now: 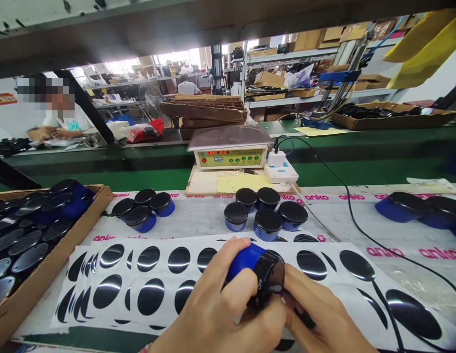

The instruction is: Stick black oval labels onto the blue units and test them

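Observation:
My left hand (pixel 216 304) is closed around a blue-and-black round device (pixel 250 260), held tilted above the sheets. White lettering reading "OFF" shows on its black part. From the other side, the fingers of my right hand (pixel 319 309) grip the device's black end; its fingertips are partly hidden. Something dark shows under the right fingers, too covered to make out. Beneath both hands lie white sheets of round glossy black stickers (pixel 150 296), overlapping one another. Just beyond stands a cluster of several similar black-topped blue devices (pixel 267 223).
A cardboard box (pixel 77 230) of such devices stands at left, with another group (pixel 139 218) beside it. More devices (pixel 404 206) sit at right. A control box with lit buttons (pixel 231 157) stands behind. A black cable (pixel 345 186) crosses the right side. One person (pixel 62 122) sits across the bench.

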Demonstrator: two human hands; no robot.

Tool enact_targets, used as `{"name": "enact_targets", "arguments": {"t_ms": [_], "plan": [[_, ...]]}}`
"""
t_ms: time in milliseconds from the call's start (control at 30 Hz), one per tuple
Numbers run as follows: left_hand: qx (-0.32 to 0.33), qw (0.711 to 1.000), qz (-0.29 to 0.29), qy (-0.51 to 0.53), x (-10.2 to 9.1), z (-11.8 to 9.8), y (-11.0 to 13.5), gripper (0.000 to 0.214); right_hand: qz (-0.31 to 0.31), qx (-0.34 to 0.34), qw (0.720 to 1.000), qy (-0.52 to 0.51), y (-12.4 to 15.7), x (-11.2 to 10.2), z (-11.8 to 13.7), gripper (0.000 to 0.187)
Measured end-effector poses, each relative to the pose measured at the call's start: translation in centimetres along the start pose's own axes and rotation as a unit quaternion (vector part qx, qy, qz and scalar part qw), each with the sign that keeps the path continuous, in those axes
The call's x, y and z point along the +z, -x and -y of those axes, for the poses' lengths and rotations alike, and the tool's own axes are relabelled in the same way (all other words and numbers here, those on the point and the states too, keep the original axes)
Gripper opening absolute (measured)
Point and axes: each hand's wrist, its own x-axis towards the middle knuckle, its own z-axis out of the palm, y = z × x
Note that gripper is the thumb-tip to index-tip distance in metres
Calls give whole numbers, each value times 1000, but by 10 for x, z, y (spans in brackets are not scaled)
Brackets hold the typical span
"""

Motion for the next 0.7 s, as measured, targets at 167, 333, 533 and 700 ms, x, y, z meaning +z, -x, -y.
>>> {"name": "enact_targets", "arguments": {"t_ms": [167, 333, 533, 700], "plan": [[115, 983, 120, -73, -10, 20, -6, 62, 31, -20, 999, -11, -7, -5, 6, 20], [113, 958, 170, -202, -35, 48, -41, 63, -25, -75, 993, 87, 4, -25, -4, 22], [-155, 966, 51, -202, -34, 130, -107, 69, -202, 355, 862, 301, 0, -124, -94, 36], [-162, 963, 175, -123, -4, 181, -110, 59, -141, 427, 839, 307, -21, -195, -179, 29]]}}
